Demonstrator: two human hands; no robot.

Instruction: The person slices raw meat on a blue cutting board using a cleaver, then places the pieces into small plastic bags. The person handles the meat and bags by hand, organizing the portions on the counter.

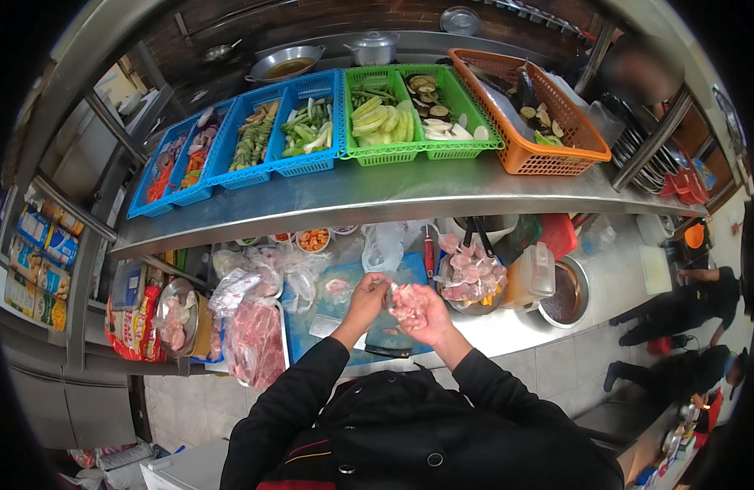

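Raw meat pieces [407,300] rest in my right hand [435,321], its palm turned up and fingers curled around them. My left hand [366,303] is close beside it, thumb and fingertips drawn together near the meat; whether they pinch a piece cannot be made out. Both hands are above a blue cutting board [309,312]. On the board lies a broad-bladed knife [328,326] with a black handle [387,351], nearest my left wrist. A small meat piece in clear plastic [337,289] sits left of my hands. Beyond them is a clear plastic bag [383,248].
A large meat slab [254,337] and a metal bowl of meat [176,318] stand left. At right are bagged meat portions [472,269], a plastic pitcher [530,275] and a pot of dark liquid [563,300]. A steel shelf [377,190] with vegetable baskets overhangs the counter.
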